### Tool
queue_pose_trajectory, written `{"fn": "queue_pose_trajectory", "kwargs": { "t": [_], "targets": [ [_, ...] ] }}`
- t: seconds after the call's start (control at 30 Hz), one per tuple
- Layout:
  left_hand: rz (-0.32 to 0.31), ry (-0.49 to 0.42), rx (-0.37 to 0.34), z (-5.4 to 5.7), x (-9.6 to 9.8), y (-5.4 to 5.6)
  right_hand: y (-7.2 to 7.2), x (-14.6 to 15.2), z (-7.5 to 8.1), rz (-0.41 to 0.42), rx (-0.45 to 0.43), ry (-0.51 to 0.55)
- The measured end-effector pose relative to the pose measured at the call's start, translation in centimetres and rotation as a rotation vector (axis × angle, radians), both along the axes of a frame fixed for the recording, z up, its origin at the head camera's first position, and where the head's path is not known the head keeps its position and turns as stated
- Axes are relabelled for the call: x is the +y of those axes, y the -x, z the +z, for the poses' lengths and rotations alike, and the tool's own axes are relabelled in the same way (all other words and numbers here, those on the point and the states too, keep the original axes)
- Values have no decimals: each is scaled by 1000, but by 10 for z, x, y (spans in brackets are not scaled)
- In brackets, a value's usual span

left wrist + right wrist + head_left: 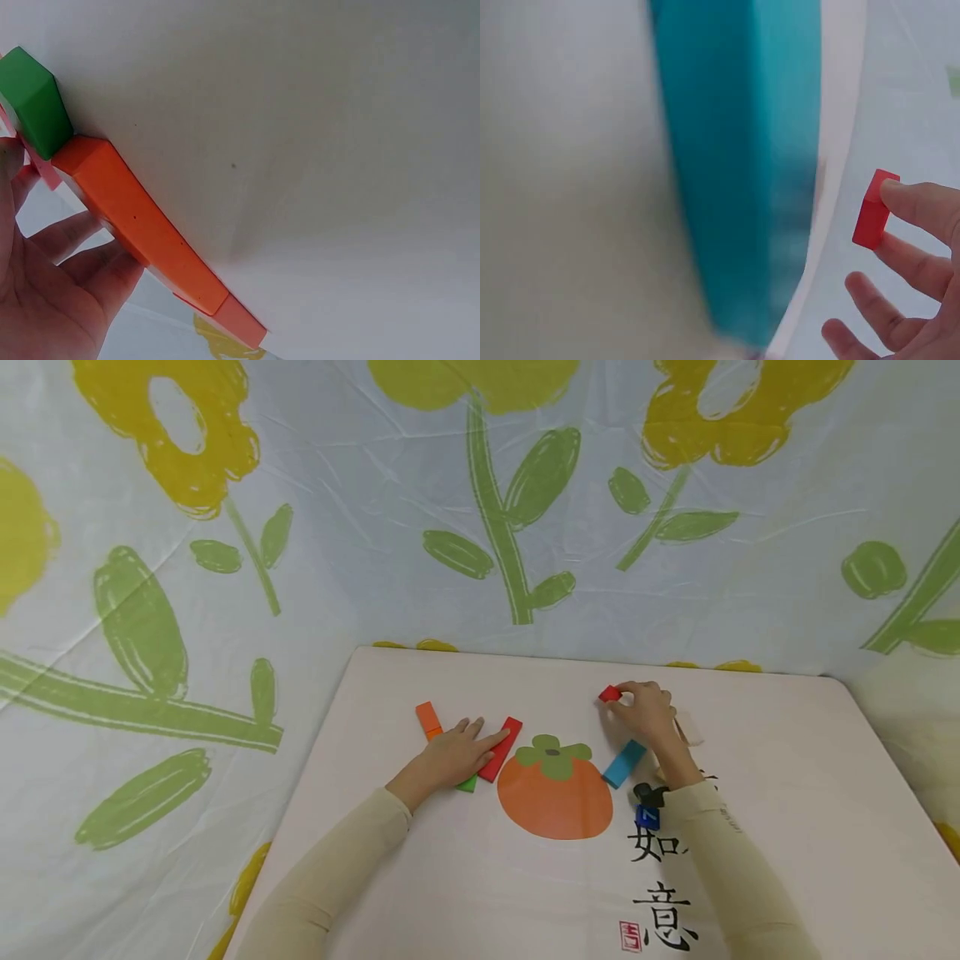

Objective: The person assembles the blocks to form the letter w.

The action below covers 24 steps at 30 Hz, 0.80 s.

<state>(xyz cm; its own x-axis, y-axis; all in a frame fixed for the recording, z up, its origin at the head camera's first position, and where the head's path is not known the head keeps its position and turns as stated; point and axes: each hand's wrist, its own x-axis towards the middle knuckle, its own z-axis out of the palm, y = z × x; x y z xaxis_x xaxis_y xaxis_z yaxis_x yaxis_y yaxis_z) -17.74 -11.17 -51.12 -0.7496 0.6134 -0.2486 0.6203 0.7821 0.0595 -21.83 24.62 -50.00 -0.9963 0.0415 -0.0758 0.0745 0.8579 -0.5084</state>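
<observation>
At the table's far right, my right hand (647, 714) pinches a small red block (610, 694) (875, 214) between thumb and index finger, the other fingers spread apart. My left hand (442, 758) lies over a group of blocks with its fingers extended. Its index finger touches a long red block (493, 764). Partly beneath that hand are a green block (467, 784) and orange blocks (428, 718). In the left wrist view, fingertips touch the side of a long orange block (142, 217), which meets a green block (37, 105) at one end.
A blue block (624, 764) lies between the printed persimmon (555, 797) and my right forearm. Nearer me are a small black object (648, 793) and a dark blue piece marked 7 (647, 817). Pale pieces (688, 727) sit partly behind the right wrist. Flowered cloth (337, 568) hangs behind the table.
</observation>
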Motion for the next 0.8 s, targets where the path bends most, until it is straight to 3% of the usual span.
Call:
{"fn": "queue_pose_trajectory", "kwargs": {
  "t": [0.33, 0.8],
  "targets": [
    [-6, 6, -1, 6, 0, -3, 1, -50, 0, 116, 26, 31],
    [-32, 77, 45, 0, -1, -2, -2, -93, 2, 239, -16, 33]
  ]
}}
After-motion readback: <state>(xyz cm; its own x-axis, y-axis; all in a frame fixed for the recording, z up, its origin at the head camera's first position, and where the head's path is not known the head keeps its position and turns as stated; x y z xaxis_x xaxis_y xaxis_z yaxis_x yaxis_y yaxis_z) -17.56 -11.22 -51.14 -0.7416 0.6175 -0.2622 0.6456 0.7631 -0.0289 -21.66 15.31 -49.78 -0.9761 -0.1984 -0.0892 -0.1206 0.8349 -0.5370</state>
